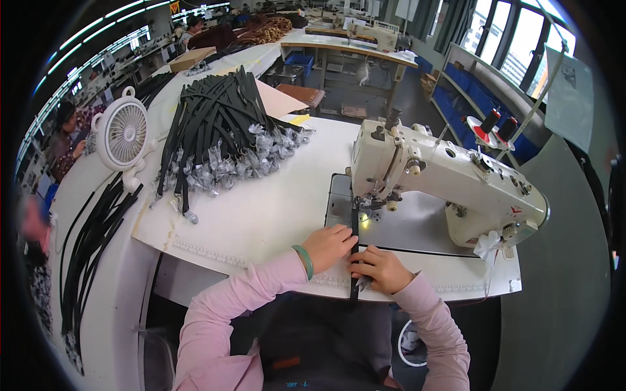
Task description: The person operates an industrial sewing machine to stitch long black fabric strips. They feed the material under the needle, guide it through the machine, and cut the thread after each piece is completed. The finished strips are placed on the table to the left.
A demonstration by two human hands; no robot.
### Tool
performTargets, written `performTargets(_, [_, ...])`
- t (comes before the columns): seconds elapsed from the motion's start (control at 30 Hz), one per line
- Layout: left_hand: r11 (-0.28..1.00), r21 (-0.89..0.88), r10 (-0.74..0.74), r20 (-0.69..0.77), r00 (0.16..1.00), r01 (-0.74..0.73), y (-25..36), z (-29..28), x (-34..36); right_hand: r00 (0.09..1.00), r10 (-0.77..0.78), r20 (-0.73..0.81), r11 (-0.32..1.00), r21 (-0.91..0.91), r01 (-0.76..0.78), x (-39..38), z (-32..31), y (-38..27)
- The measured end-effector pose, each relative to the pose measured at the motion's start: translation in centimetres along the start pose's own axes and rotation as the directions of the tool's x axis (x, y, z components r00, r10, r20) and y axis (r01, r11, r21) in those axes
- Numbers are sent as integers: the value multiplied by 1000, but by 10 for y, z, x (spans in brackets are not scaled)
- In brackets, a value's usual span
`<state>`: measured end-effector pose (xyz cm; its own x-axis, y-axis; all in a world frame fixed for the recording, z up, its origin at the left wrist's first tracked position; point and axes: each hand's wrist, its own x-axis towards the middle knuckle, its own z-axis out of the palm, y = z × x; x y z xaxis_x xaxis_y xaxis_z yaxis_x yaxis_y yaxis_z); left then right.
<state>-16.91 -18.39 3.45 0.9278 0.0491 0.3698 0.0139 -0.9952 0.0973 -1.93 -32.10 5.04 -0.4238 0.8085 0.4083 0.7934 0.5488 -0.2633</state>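
Note:
A narrow black strap point(355, 225) runs from under the presser area of the white sewing machine point(417, 156) straight toward me and hangs over the table's front edge. My left hand point(329, 249), with a green band at its wrist, has its curled fingers pressed on the strap's left side, just in front of the machine's metal plate point(340, 199). Slightly nearer to me, my right hand point(385, 268) grips the strap from the right, fingers bent. Clear plastic wrap point(364, 282) shows beneath its fingertips. A small light glows beside the needle, whose tip is too small to see.
Many black straps with plastic-wrapped ends point(222, 124) are heaped on the table at the back left. More straps point(98, 241) lie on the left-hand surface, near a white fan point(126, 133). Thread cones point(492, 120) stand behind the machine. Another person point(65, 140) sits far left.

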Motion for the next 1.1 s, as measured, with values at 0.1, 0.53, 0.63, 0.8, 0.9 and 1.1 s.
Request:
performTargets(0.1, [999, 29, -25, 110, 994, 22, -16, 2, 15, 1000, 7, -10, 1000, 14, -7, 5, 0, -2])
performTargets(0.53, [991, -126, 36, -91, 995, -48, -45, 22, 15, 999, 52, -1, 998, 25, -52, 5, -2, -7])
performTargets(0.63, [989, -145, 25, -89, 996, -38, -45, 21, 14, 998, 56, 4, 998, 16, -56, 5, -2, -9])
performTargets(0.8, [988, -149, 23, -112, 993, -40, -43, 20, 17, 998, 68, -15, 997, 35, -68, 2, -5, -11])
performTargets(0.9, [987, -151, 30, -123, 992, -49, -43, 21, 18, 998, 67, 0, 995, 73, -66, 1, -5, -8])
performTargets(1.1, [988, -137, 43, -159, 986, -66, -40, 12, 19, 999, 31, -41, 998, 59, -29, -4, -2, 0])
